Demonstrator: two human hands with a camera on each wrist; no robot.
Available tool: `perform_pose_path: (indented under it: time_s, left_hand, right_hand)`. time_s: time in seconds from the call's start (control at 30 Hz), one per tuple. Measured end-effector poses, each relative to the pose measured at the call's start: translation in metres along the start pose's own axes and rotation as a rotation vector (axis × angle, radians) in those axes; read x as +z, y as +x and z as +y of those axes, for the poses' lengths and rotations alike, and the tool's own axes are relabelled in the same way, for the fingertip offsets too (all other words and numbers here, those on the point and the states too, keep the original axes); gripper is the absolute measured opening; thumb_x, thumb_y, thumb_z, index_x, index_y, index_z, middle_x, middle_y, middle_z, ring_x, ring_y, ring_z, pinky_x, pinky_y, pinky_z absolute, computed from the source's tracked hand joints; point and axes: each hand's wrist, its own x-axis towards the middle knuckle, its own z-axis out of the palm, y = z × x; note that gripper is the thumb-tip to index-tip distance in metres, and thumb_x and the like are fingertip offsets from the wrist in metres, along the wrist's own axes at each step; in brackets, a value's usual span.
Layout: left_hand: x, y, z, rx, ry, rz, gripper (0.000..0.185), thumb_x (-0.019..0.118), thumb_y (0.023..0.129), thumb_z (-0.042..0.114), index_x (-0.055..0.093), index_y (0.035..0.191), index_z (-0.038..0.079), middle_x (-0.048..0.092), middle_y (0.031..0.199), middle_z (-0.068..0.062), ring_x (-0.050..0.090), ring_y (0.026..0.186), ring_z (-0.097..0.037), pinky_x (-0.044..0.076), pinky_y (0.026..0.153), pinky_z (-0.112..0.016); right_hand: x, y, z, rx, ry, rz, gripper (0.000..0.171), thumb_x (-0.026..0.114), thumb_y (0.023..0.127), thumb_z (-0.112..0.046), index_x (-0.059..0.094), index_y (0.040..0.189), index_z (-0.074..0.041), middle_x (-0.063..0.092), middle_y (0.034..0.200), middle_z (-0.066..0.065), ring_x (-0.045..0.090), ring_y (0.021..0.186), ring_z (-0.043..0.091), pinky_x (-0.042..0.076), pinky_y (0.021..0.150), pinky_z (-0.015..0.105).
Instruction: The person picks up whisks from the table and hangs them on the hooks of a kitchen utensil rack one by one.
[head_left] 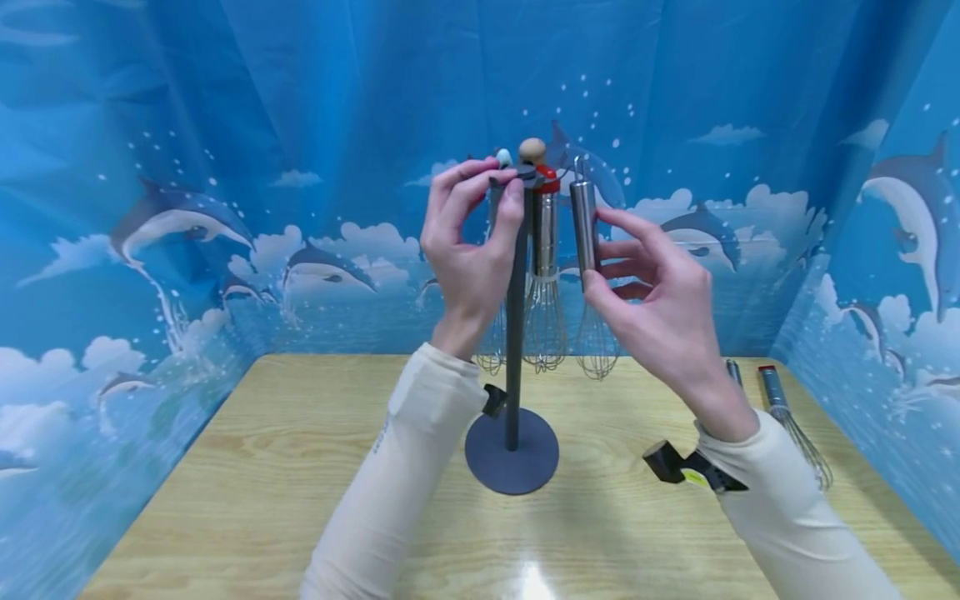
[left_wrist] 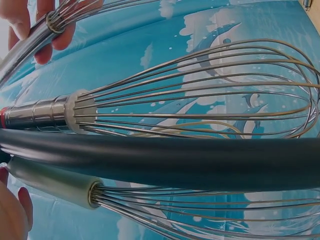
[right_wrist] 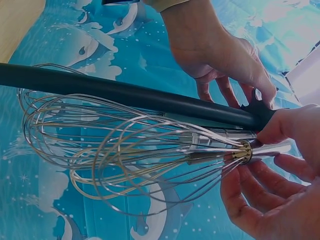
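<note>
Right hand [head_left: 660,308] grips a steel whisk [head_left: 587,250] beside the rack [head_left: 514,333]; left hand [head_left: 468,242] pinches its top hook, apparently mid-hanging.

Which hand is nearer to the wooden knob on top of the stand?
The left. The left hand pinches the stand's top arm just beside the wooden knob. The right hand is lower and farther right, holding a steel whisk by its handle.
</note>
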Motion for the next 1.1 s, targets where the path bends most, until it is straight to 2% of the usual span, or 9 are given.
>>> perform_pose_path:
  time_s: [0.27, 0.6, 0.9, 1.1]
  left_hand:
    - [0.000, 0.000, 0.000, 0.004, -0.010, 0.001, 0.017, 0.070, 0.092, 0.002, 0.072, 0.104, -0.010, 0.063, 0.111, -0.029, 0.064, 0.114, -0.038, 0.058, 0.103, -0.036]
    - [-0.001, -0.002, -0.001, 0.004, 0.004, -0.011, 0.021, 0.072, 0.090, 0.003, 0.071, 0.106, -0.010, 0.062, 0.114, -0.028, 0.064, 0.114, -0.034, 0.057, 0.104, -0.038]
    - [-0.001, -0.002, -0.001, 0.013, 0.002, -0.015, 0.020, 0.072, 0.091, 0.002, 0.071, 0.106, -0.010, 0.062, 0.113, -0.028, 0.064, 0.115, -0.034, 0.057, 0.103, -0.039]
    - [-0.002, -0.002, -0.002, 0.027, -0.010, -0.011, 0.019, 0.072, 0.090, 0.000, 0.071, 0.106, -0.011, 0.062, 0.113, -0.029, 0.064, 0.114, -0.035, 0.058, 0.102, -0.039]
  right_hand:
    - [0.002, 0.002, -0.001, 0.015, 0.000, -0.025, 0.056, 0.069, 0.092, -0.002, 0.060, 0.143, -0.022, 0.076, 0.111, 0.014, 0.068, 0.085, -0.005, 0.056, 0.074, 0.009]
    - [0.009, 0.000, 0.000, 0.022, 0.001, -0.070, 0.055, 0.069, 0.092, 0.000, 0.060, 0.143, -0.020, 0.076, 0.108, 0.014, 0.068, 0.083, -0.003, 0.058, 0.073, 0.011]
    - [0.020, -0.002, 0.004, 0.059, 0.039, -0.096, 0.057, 0.070, 0.092, -0.003, 0.057, 0.145, -0.018, 0.075, 0.110, 0.013, 0.075, 0.089, 0.020, 0.060, 0.073, 0.014]
    - [0.026, -0.003, 0.006, 0.069, 0.060, -0.101, 0.058, 0.071, 0.092, -0.004, 0.055, 0.146, -0.016, 0.074, 0.111, 0.014, 0.075, 0.091, 0.023, 0.060, 0.073, 0.014]
